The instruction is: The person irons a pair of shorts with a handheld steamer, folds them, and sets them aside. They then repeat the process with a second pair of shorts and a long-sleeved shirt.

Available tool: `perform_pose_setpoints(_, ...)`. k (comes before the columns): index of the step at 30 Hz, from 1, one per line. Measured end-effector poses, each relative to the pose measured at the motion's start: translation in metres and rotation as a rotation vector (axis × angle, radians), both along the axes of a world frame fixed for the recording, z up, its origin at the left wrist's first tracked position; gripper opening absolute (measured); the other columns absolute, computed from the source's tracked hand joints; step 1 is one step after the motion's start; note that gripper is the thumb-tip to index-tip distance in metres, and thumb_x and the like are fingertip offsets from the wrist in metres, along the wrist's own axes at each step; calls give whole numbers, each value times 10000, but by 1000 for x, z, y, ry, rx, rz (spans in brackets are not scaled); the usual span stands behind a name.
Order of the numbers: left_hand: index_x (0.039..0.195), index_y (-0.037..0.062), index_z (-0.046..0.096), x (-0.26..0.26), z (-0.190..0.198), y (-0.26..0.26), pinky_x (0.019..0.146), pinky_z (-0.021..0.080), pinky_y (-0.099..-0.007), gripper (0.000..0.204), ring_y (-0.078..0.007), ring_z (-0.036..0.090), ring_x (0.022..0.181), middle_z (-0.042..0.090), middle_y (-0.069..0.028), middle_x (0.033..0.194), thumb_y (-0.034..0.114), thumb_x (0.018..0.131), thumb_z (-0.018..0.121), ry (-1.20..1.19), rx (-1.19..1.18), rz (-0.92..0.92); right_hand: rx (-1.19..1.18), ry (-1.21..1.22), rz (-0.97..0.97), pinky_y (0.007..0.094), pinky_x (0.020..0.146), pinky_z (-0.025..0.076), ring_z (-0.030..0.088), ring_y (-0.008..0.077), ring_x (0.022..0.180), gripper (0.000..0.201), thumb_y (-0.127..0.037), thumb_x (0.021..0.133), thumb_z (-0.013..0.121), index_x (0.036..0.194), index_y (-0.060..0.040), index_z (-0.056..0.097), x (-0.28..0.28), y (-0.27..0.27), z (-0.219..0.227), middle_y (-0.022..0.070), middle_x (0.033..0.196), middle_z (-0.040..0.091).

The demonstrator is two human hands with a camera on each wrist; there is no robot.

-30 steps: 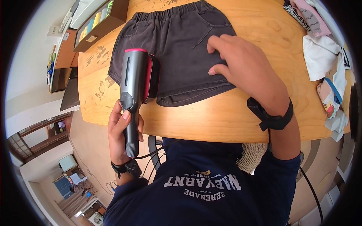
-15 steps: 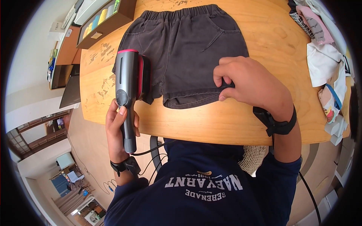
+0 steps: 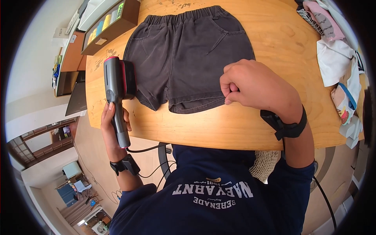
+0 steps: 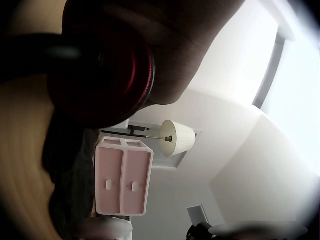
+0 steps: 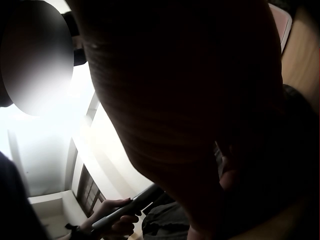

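Observation:
Dark grey shorts (image 3: 196, 55) lie flat on the wooden table (image 3: 188, 131), waistband toward the far side. The left hand (image 3: 109, 119) grips the handle of a grey and pink handheld iron (image 3: 113, 84), whose black plate side faces the shorts' left edge. At the lower right leg corner, the right hand (image 3: 250, 84) pinches the hem with curled fingers; the pinched cloth is mostly hidden beneath them. In the left wrist view the iron's red base ring (image 4: 100, 75) fills the upper left. The right wrist view is dark, with the shorts (image 5: 165, 220) partly visible.
A brown box with rolled items (image 3: 105, 29) stands at the far left. Several clothes, among them a white one (image 3: 333, 60), are heaped at the right edge. A black cord (image 3: 147, 150) runs from the iron's handle past the table's front edge.
The left hand has moved the iron left, off the shorts' left leg toward their edge. The right hand has come down to the hem and closed on it. The shorts' left leg shows more fully.

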State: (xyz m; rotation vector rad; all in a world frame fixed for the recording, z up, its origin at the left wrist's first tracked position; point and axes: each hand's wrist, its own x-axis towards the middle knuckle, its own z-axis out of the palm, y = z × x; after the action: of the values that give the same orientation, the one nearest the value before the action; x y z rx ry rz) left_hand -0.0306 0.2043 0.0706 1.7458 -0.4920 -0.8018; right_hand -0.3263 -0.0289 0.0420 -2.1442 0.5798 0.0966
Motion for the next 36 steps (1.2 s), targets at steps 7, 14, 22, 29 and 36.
perform_pose_setpoints(7,1106,46,550,8,3,0,430,463,-220,318,-133,548,464,586,-78,672,356,1032,535,-61,17,-7,-6,-9,1,361,648,487,634,234,681,138,-42,736,770,686,-28,642,0,0,3,47,702,610)
perform_pose_setpoints(14,1048,52,579,21,-3,1,460,454,-233,341,-132,533,483,579,-70,659,389,1025,538,-97,18,63,-64,-30,44,363,624,534,742,254,746,114,-28,792,723,696,-15,662,-1,-1,6,124,769,746)
perform_pose_setpoints(22,1080,58,553,9,13,-12,437,451,-220,292,-132,532,457,580,-81,665,344,1025,541,-131,48,-14,-72,-53,-5,401,619,466,628,273,695,299,-127,689,868,837,-46,620,-3,-1,4,64,683,600)
perform_pose_setpoints(29,1231,-49,556,-61,25,-37,380,392,-216,504,-111,495,455,528,-80,618,365,946,595,-71,-76,-198,-138,-44,14,442,674,500,675,326,760,354,-153,665,884,863,-43,612,1,2,7,121,675,645)
perform_pose_setpoints(36,1151,1,528,-86,-5,-58,415,479,-207,408,-134,571,479,600,-118,696,307,918,663,199,0,-466,-115,-38,13,410,682,496,642,290,737,281,-186,695,872,874,-64,692,-2,-2,4,54,674,602)
